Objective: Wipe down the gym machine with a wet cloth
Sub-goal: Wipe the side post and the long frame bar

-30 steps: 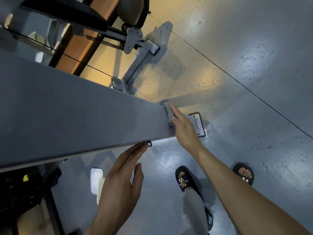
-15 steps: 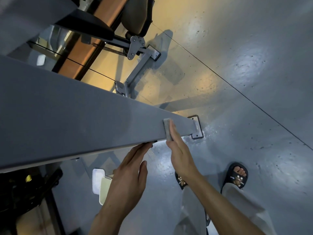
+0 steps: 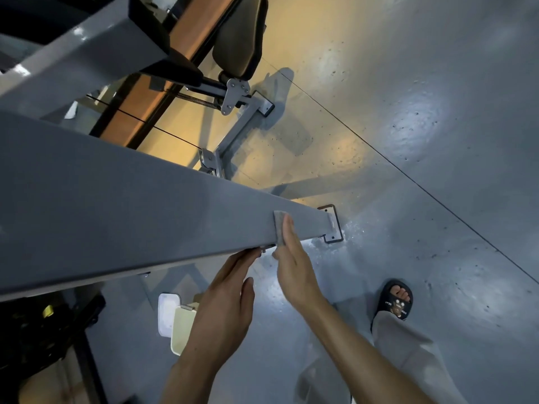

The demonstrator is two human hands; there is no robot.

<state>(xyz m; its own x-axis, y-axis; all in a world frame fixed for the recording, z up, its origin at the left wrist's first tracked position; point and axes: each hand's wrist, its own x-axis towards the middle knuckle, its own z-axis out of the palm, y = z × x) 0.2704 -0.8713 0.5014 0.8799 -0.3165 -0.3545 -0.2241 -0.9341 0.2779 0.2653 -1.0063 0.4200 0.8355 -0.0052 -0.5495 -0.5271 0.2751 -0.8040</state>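
You were standing over the gym machine's broad grey beam (image 3: 122, 205), which ran from the left edge of the view down toward its bolted foot plate (image 3: 332, 225) on the floor (image 3: 423, 141). Most of that beam's upper face lay to the left of your cloth, and nothing in the view told whether it had been wiped already: it looked evenly matte, with no clear wet streak to separate cleaned metal from dusty metal. So my judgement was that you were partway along this one beam, working near its lower end, with only a short stretch left between the cloth and the foot plate. Beyond the beam, the padded seat (image 3: 239, 36), its bracket (image 3: 233, 94) and the thin cable (image 3: 151, 126) were all well apart from your hands and probably remained to be done. Your left hand (image 3: 224, 304) was open, its fingers straight and reaching up to the beam's underside edge, steadying rather than gripping. Your right hand (image 3: 294, 269) pressed the cloth (image 3: 279, 228) flat against the near edge of the beam with extended fingers; the cloth was a small grey folded pad, draped over that edge just beside the left fingertips. Whether the thumb pinched it from below I could not tell.
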